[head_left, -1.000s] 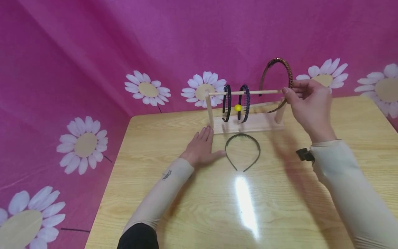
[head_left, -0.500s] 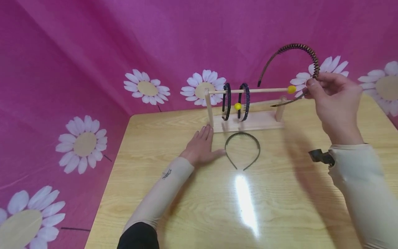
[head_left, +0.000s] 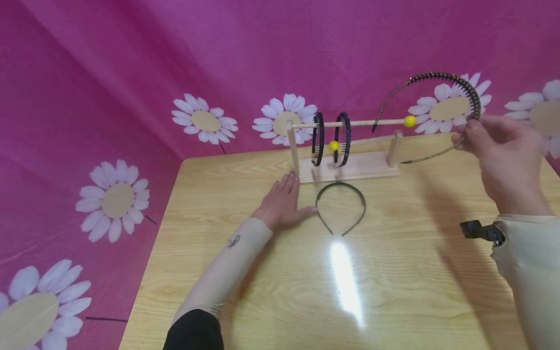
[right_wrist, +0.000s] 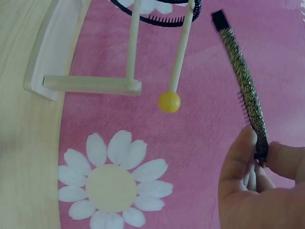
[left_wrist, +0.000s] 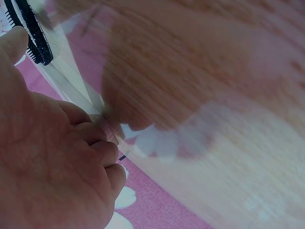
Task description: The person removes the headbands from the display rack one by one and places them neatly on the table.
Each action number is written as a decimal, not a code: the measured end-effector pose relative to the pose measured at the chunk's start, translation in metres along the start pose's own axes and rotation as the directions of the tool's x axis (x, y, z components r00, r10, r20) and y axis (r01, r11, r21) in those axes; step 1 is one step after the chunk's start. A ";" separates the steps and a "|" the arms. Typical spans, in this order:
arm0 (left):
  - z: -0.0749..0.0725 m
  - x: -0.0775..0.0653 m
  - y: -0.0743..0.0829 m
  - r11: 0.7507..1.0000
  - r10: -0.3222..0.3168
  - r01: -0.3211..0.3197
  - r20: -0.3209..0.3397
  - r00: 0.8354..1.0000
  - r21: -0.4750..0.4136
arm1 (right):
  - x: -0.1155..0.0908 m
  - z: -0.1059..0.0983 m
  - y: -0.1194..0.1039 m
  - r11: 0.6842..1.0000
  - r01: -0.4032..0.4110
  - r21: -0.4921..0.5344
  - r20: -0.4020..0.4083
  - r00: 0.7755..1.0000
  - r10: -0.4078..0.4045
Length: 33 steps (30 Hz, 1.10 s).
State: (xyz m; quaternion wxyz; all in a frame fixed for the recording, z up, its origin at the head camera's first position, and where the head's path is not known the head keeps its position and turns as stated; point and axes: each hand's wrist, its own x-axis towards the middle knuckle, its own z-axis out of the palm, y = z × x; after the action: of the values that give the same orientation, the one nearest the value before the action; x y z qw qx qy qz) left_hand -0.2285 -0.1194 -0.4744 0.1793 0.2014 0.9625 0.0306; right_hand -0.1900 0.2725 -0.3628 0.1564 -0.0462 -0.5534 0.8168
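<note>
My right hand pinches a brown-gold toothed headband by one side, raised beyond the yellow-tipped end of a wooden stand. In the right wrist view the thumb and fingers close on the glittery headband. My left hand lies flat on the table, fingertips at the left foot of the stand and thumb at a thin dark headband lying there. Two headbands hang on the upper rod: a black one and a dark purple glittery one.
The stand's upper rod ends in a yellow ball; a second yellow ball shows lower, by the purple headband. The wooden table reaches back to a pink cloth printed with white daisies.
My right hand has moved the brown-gold headband to the right, off the end of the upper rod, uncovering its yellow ball. The left hand keeps its place.
</note>
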 end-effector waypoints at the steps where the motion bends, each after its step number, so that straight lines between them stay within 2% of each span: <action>1: 0.000 0.000 0.000 1.000 0.000 0.000 0.001 1.000 0.000 | 0.000 -0.003 0.000 1.000 -0.013 0.003 0.006 1.000 0.013; 5: 0.000 0.000 0.001 1.000 -0.001 0.001 0.003 1.000 0.002 | 0.000 -0.013 0.002 0.994 -0.106 -0.006 0.041 0.994 0.106; 10: 0.000 0.000 0.001 1.000 -0.003 0.003 0.002 1.000 0.002 | -0.001 -0.024 0.007 0.978 -0.195 -0.072 0.088 0.976 0.201; 13: -0.001 0.001 0.001 1.000 -0.003 0.003 0.003 1.000 0.001 | 0.000 -0.033 0.012 0.959 -0.250 -0.133 0.132 0.955 0.267; 17: -0.002 0.000 0.001 1.000 -0.001 0.001 0.003 1.000 0.003 | 0.005 -0.044 0.021 0.925 -0.323 -0.201 0.210 0.908 0.363; 20: -0.002 -0.001 0.002 1.000 -0.003 0.003 -0.002 1.000 0.004 | 0.009 -0.050 0.029 0.889 -0.356 -0.288 0.255 0.866 0.430; 23: -0.002 -0.001 0.002 1.000 -0.006 0.006 0.000 1.000 0.004 | 0.012 -0.054 0.038 0.826 -0.334 -0.454 0.267 0.834 0.483; 27: 0.000 0.000 0.001 1.000 -0.004 0.004 0.002 1.000 0.004 | 0.015 -0.057 0.050 0.746 -0.280 -0.604 0.266 0.811 0.520; 29: 0.001 0.000 0.001 1.000 -0.002 0.002 0.002 1.000 0.004 | 0.017 -0.059 0.056 0.730 -0.276 -0.625 0.270 0.801 0.535; 33: 0.001 0.001 0.000 1.000 -0.002 0.002 0.002 1.000 0.002 | 0.019 -0.064 0.065 0.670 -0.280 -0.688 0.240 0.783 0.573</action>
State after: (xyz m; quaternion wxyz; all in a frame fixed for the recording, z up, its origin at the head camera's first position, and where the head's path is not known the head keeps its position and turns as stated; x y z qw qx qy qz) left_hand -0.2286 -0.1188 -0.4761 0.1799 0.2006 0.9626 0.0292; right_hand -0.2051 0.3136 -0.4456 -0.1974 -0.0420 -0.7815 0.5903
